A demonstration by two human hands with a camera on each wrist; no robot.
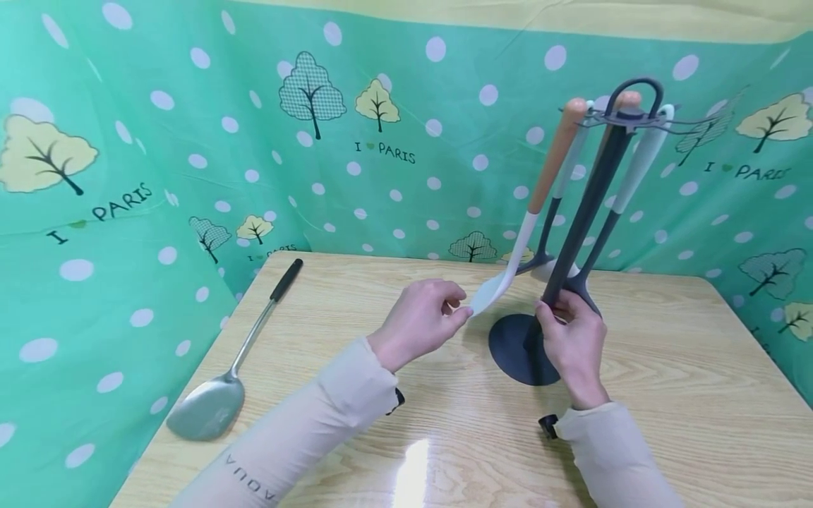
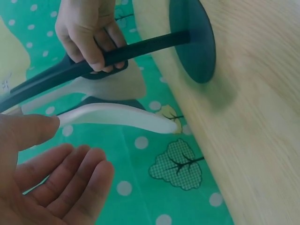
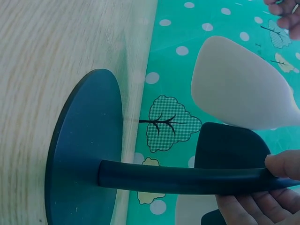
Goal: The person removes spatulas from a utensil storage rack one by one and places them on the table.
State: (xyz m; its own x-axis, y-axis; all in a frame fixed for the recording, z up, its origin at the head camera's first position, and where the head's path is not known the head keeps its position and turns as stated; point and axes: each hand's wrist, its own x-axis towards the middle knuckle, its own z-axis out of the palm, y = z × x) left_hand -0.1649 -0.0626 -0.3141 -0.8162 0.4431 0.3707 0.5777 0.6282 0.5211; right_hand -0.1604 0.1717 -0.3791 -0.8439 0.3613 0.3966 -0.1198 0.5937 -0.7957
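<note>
Left forearm slants rightward over the table (image 1: 686, 353); the left hand (image 1: 422, 317) is released, fingers loosely bent, just beside the white spatula (image 1: 522, 236), which hangs from the stand (image 1: 587, 212). The right hand (image 1: 576, 339) reaches forward, thumb and fingers wrapped round the stand's pole, right of the table's middle, short of the far edge. A turner (image 1: 209, 406) lies along the left edge.

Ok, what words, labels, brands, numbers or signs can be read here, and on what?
"AQUA": on the left sleeve.
"I PARIS", with a small green mark between the words: printed repeatedly on the cloth backdrop.
Some smaller copies on the cloth backdrop are cut off or too blurred to read fully.
None legible on the stand or the hanging utensils.
</note>
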